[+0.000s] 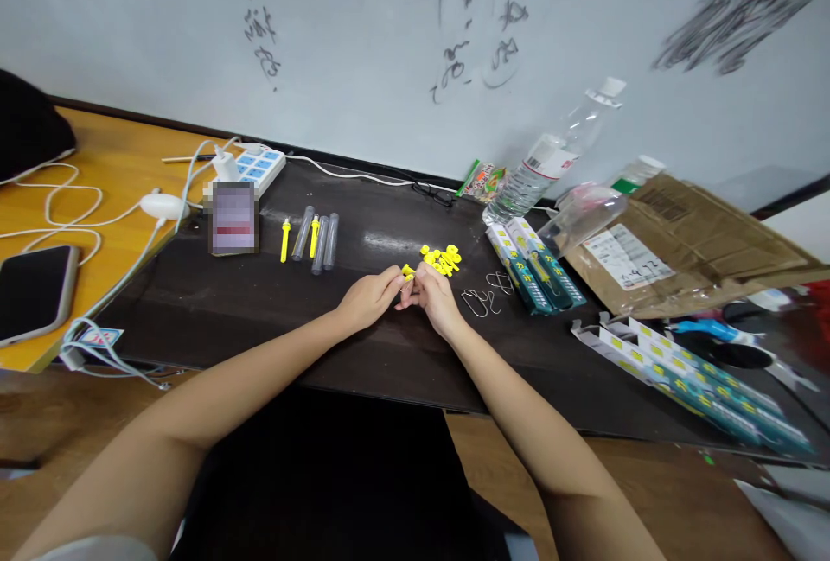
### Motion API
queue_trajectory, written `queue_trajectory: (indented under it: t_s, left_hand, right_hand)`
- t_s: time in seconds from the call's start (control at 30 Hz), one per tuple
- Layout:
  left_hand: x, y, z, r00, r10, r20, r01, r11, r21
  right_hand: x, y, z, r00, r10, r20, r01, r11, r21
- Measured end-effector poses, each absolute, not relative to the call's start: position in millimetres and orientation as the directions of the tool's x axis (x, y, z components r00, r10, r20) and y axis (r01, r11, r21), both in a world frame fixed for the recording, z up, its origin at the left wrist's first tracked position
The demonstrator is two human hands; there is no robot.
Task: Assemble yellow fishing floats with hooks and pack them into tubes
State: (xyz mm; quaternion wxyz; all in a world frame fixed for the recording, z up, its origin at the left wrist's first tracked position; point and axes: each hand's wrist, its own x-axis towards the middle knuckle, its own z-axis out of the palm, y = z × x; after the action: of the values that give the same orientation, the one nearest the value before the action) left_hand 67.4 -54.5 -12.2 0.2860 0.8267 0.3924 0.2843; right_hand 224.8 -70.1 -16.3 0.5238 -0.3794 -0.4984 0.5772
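Yellow plastic small piece (pixel 408 270), pinched by left hand (pixel 368 300) and right hand (pixel 439 297), fingertips nearly closed; left of yellow plastic-parts heap (pixel 443 262); judged light, stiff; edges best gripped.

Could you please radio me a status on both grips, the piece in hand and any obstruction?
Left grip and right grip together, closed on small yellow piece. Piece partly hidden. Loose yellow pieces piled just beyond right grip, nothing seen blocking.

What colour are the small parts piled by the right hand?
Yellow small parts, seen in the head view.
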Motion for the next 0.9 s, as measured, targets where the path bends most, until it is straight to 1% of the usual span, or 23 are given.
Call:
queue_trajectory:
  t_s: [0.13, 0.27, 0.4, 0.5, 0.67, 0.83, 0.9]
  left_hand:
    - [66.7, -53.7, -13.2, 0.543, 0.794, 0.273, 0.505, -0.569, 0.648]
    - [67.2, -53.9, -12.3, 0.553, 0.787, 0.272, 0.542, -0.588, 0.600]
    - [66.0, -55.1, -9.8, 0.553, 0.789, 0.270, 0.575, -0.595, 0.561]
    - [65.3, -55.3, -9.6, 0.560, 0.782, 0.274, 0.553, -0.599, 0.579]
    - [67.4, -54.4, -10.5, 0.512, 0.814, 0.274, 0.523, -0.549, 0.652]
    - [69.0, -54.7, -9.6, 0.517, 0.818, 0.252, 0.511, -0.531, 0.676]
    - [69.1, -54.5, -9.7, 0.518, 0.818, 0.252, 0.484, -0.523, 0.702]
  right_hand:
    - [226.0, -70.2, -14.4, -0.143, 0.986, 0.084, -0.241, 0.048, -0.969]
    - [225.2, -70.8, -13.9, -0.198, 0.978, 0.064, -0.244, 0.014, -0.970]
    - [224.1, -72.0, -11.6, -0.252, 0.967, 0.039, -0.289, -0.037, -0.957]
    - [224.2, -73.3, -8.6, -0.281, 0.960, 0.020, -0.297, -0.067, -0.953]
    - [222.9, -74.2, -7.9, -0.272, 0.962, 0.013, -0.276, -0.065, -0.959]
    - [220.9, -72.9, -11.3, -0.274, 0.962, 0.004, -0.265, -0.072, -0.961]
    - [221.2, -72.4, -12.5, -0.272, 0.962, 0.007, -0.257, -0.065, -0.964]
